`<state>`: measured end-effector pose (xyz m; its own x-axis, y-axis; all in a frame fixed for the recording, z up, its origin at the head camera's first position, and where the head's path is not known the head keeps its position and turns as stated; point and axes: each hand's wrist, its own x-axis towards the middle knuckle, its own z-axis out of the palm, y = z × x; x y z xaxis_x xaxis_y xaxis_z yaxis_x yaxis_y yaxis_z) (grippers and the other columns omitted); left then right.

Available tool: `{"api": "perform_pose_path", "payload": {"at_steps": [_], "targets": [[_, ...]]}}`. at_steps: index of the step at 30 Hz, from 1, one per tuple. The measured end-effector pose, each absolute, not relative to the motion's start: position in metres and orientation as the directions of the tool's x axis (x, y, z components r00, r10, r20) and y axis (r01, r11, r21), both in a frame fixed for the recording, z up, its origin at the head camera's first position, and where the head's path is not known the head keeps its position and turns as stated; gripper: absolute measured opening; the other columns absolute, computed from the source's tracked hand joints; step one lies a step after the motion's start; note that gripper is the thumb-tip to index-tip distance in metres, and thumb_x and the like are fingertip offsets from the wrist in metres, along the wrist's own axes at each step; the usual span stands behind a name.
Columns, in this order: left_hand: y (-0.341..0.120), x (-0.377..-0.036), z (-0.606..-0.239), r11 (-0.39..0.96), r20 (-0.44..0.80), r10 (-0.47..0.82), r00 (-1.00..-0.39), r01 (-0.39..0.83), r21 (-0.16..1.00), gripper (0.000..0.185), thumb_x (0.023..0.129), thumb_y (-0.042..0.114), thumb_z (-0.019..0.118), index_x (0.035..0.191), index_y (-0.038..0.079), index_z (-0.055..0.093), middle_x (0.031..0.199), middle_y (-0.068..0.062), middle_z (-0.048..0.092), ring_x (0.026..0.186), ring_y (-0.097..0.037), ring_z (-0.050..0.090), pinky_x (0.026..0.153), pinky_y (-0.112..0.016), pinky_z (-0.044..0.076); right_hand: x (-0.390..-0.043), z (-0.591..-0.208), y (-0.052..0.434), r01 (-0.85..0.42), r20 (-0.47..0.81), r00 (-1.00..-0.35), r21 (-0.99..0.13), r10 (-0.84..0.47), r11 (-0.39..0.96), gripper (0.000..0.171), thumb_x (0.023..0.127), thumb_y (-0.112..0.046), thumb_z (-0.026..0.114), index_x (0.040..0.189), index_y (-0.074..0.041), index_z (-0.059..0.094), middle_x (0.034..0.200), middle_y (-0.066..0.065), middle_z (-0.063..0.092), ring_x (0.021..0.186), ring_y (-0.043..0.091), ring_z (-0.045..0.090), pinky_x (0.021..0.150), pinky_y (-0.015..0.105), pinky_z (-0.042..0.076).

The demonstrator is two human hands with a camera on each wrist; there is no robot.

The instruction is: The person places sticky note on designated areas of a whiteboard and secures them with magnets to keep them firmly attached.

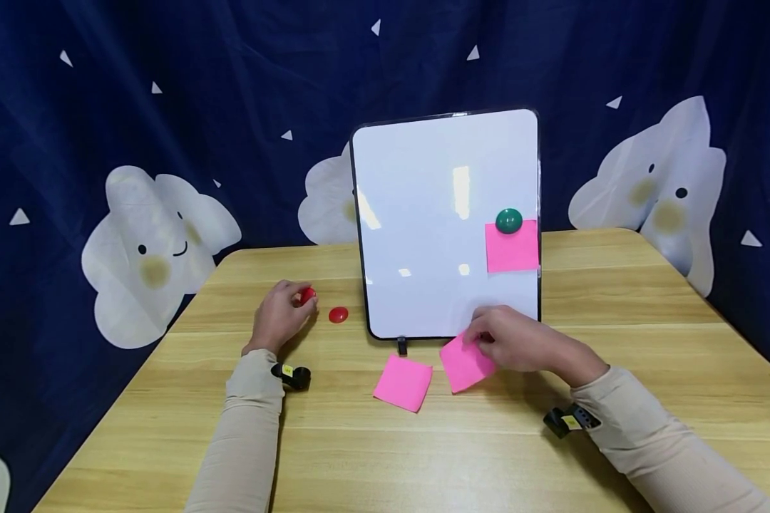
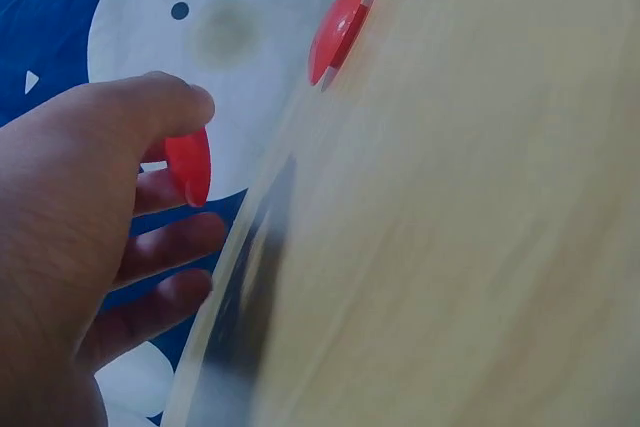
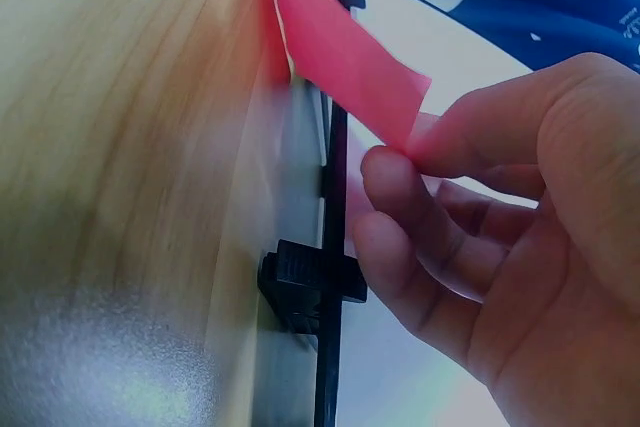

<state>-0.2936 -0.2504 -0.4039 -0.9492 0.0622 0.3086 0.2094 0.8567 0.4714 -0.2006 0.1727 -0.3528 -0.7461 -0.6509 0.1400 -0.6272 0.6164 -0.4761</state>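
Observation:
My left hand (image 1: pixel 279 316) pinches a round red magnet (image 2: pixel 190 165) between thumb and fingers, a little above the table. Close by, a second red magnet (image 1: pixel 338 315) lies on the wood. In the right wrist view, my right hand (image 3: pixel 500 217) pinches a corner of a pink sticky note (image 3: pixel 345 52). That note hangs tilted just below the lower edge of the whiteboard (image 1: pixel 423 235). Another pink note (image 1: pixel 403 383) lies on the table to its left. On the board's right side, a green magnet (image 1: pixel 509 221) sits over the top edge of a third pink note (image 1: pixel 513 249).
The whiteboard stands upright on black clip feet, one foot (image 1: pixel 402 346) showing at its lower left. Behind the wooden table (image 1: pixel 308 442) hangs a dark blue curtain (image 1: pixel 263 64) with white clouds and triangles.

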Motion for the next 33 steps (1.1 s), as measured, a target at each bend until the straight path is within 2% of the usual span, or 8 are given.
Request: {"api": "perform_pose_path", "payload": {"at_steps": [4,11,21,33], "targets": [[-0.251,-0.293,-0.404,0.857,0.341,0.069,-0.938,0.231,0.461,0.042,0.094,0.032,0.07,0.129,0.008,0.068,0.118,-0.011,0.064,0.096,-0.028,0.064,0.084,-0.046,0.053,-0.2,-0.354,0.172,-0.621,0.151,-0.757,-0.471,-0.636,0.627,0.026,0.085,0.011,0.063,0.1,-0.003,0.077,0.089,-0.002,0.06,0.08,0.013,0.053,0.069,0.026,0.049],[-0.25,-0.295,-0.405,0.756,0.513,0.1,-0.853,0.4,0.518,0.035,0.093,0.022,0.073,0.12,0.001,0.07,0.106,-0.012,0.062,0.084,-0.025,0.066,0.077,-0.042,0.055,-0.201,-0.352,0.172,-0.593,0.14,-0.778,-0.484,-0.612,0.644,0.024,0.086,0.01,0.063,0.099,-0.005,0.076,0.091,0.002,0.062,0.08,0.013,0.053,0.067,0.027,0.049],[-0.248,-0.295,-0.405,0.75,0.516,0.091,-0.852,0.399,0.527,0.035,0.091,0.019,0.075,0.122,0.004,0.069,0.105,-0.011,0.063,0.087,-0.025,0.068,0.079,-0.041,0.057,-0.2,-0.352,0.172,-0.59,0.175,-0.788,-0.491,-0.591,0.641,0.024,0.085,0.01,0.064,0.091,-0.01,0.075,0.085,-0.003,0.06,0.077,0.013,0.053,0.067,0.028,0.049],[-0.232,-0.293,-0.4,0.72,0.451,0.132,-0.883,0.398,0.569,0.041,0.095,0.037,0.069,0.123,0.008,0.07,0.105,-0.005,0.068,0.085,-0.022,0.066,0.078,-0.041,0.056,-0.204,-0.355,0.172,-0.612,0.31,-0.788,-0.493,-0.532,0.619,0.024,0.087,0.011,0.063,0.091,-0.01,0.075,0.085,-0.004,0.059,0.077,0.013,0.052,0.065,0.027,0.047]]}}
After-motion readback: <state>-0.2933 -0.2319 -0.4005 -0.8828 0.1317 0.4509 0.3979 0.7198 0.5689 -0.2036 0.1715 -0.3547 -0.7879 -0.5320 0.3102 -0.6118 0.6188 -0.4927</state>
